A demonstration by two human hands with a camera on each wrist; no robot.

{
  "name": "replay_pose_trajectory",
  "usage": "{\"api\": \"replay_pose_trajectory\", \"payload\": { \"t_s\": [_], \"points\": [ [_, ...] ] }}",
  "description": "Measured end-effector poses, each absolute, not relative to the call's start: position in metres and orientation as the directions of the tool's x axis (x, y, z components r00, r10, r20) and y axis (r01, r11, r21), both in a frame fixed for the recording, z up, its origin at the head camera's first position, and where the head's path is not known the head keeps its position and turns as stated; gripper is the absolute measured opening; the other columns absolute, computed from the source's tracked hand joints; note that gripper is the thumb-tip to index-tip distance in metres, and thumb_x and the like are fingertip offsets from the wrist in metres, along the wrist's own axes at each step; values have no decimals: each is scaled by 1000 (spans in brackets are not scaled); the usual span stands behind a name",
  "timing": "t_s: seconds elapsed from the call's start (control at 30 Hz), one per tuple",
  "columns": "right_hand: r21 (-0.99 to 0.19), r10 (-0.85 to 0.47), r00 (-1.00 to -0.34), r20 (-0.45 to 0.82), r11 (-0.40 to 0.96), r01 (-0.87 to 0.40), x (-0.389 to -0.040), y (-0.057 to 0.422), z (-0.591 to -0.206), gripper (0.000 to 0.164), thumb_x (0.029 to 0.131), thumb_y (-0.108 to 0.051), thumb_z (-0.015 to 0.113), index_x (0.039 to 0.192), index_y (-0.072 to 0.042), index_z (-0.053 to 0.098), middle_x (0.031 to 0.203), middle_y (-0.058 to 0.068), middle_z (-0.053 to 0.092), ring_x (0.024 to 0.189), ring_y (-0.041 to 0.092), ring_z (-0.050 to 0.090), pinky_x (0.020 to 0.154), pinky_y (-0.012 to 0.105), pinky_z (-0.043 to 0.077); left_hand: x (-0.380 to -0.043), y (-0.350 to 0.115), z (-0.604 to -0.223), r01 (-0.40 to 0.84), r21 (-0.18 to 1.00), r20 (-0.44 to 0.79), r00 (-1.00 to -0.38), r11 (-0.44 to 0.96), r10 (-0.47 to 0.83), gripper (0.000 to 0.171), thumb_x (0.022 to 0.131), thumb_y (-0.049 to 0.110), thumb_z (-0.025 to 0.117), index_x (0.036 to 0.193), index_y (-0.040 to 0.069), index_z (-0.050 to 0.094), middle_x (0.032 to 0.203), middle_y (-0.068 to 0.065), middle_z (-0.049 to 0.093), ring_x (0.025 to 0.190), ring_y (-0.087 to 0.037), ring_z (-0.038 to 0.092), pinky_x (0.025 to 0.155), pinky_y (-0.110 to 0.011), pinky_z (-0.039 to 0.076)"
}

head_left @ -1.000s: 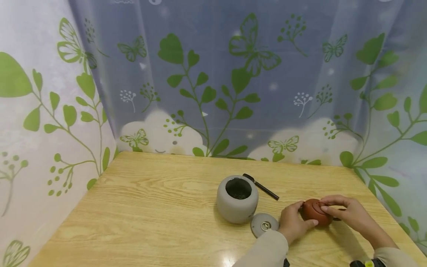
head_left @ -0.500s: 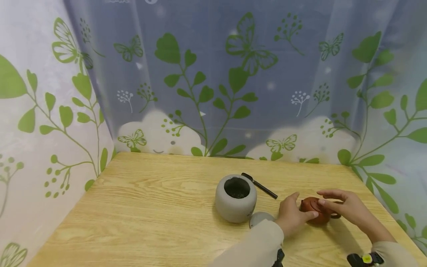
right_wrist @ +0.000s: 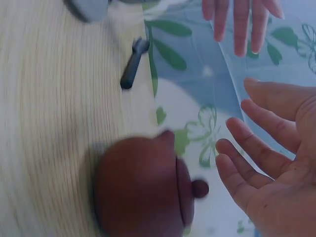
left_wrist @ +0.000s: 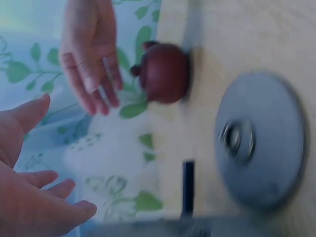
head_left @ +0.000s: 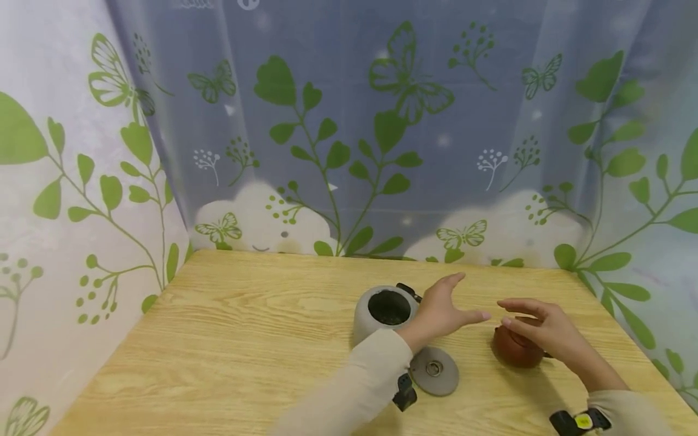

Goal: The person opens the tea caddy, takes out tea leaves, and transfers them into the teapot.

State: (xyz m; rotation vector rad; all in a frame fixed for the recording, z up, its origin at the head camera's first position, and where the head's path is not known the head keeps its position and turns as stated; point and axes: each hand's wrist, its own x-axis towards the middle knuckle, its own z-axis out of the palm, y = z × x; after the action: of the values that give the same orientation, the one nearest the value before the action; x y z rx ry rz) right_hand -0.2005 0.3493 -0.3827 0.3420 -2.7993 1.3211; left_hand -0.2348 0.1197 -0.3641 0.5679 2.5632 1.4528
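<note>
A reddish-brown teapot [head_left: 512, 350], its lid in place, stands upright at the right of the table. Over it is my right hand [head_left: 551, 336], fingers extended; the right wrist view shows a gap between this hand [right_wrist: 281, 148] and the lid knob [right_wrist: 199, 188]. My left hand [head_left: 436, 312] is raised, fingers spread and holding nothing, between the teapot and a grey jar [head_left: 376, 321]. The jar is uncovered, with dark contents, and my left arm hides part of it. Its round grey lid [head_left: 444, 375] with a metal ring lies in front, beside my left wrist.
Behind the jar lies a small black-handled tool [right_wrist: 132, 66], partly covered by my left hand in the head view. The wooden table [head_left: 245, 339] ends at a patterned curtain [head_left: 349, 151] at the back and sides.
My left hand has left the teapot's side and moved up and left towards the jar. My right hand has lifted slightly off the teapot's lid. The jar's lid is now in fuller view.
</note>
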Motion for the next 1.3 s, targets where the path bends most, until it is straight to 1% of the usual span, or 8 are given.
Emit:
{"api": "replay_pose_trajectory", "payload": {
  "t_s": [0.1,0.33,0.57,0.77,0.93,1.0,1.17,1.3],
  "points": [
    [-757,-226,-964,140,603,-251,-201,337,-382,42,95,-20,62,130,3,56,133,24,52,106,-6,54,85,26,54,-240,100,-358,262,842,67,-918,472,390,82,78,47,77,148,26,38,149,6,40,137,-18,37,105,-42,40],
    [-761,-305,-938,164,566,-317,-199,309,-390,37,94,-18,64,127,-1,60,130,21,55,107,-3,56,89,39,52,-250,53,-352,319,819,102,-899,477,426,84,79,53,74,149,26,35,152,-1,35,140,-25,32,108,-49,35],
    [-798,-380,-920,95,524,-299,-197,288,-407,43,92,-24,66,130,-5,58,135,21,51,122,31,51,95,43,48,-255,16,-365,335,813,122,-898,477,422,87,80,53,73,151,24,32,155,-3,30,141,-28,29,107,-54,34],
    [-761,-453,-884,114,533,-371,-197,277,-426,47,90,-26,68,131,-5,56,132,16,54,123,23,50,93,52,47,-254,-8,-384,295,847,108,-909,441,402,89,78,54,74,151,30,30,156,-1,27,142,-28,27,107,-55,33],
    [-691,-468,-875,125,592,-415,-195,267,-438,60,84,-37,73,131,-4,55,134,16,51,123,36,47,94,59,42,-253,-26,-400,275,860,89,-910,429,405,92,76,56,75,151,28,29,156,-3,27,142,-31,26,108,-57,31],
    [-658,-468,-873,135,617,-432,-194,264,-442,64,81,-40,75,131,-4,56,134,16,51,123,38,46,96,56,42,-251,-33,-405,266,866,79,-909,423,410,93,75,55,76,151,28,30,156,-3,28,142,-32,25,108,-58,30],
    [-634,-508,-850,139,613,-470,-194,261,-446,68,79,-43,77,132,-5,56,134,15,51,124,38,44,99,32,41,-249,-45,-416,255,889,66,-893,381,445,96,74,51,79,152,27,29,156,-5,26,143,-33,24,108,-58,30],
    [-615,-548,-829,116,616,-493,-195,262,-445,68,78,-43,78,131,-7,57,134,16,53,123,41,45,98,41,41,-249,-49,-421,267,909,86,-872,321,482,97,75,47,80,152,24,27,156,-4,27,143,-29,24,112,-50,28]
  ]
}}
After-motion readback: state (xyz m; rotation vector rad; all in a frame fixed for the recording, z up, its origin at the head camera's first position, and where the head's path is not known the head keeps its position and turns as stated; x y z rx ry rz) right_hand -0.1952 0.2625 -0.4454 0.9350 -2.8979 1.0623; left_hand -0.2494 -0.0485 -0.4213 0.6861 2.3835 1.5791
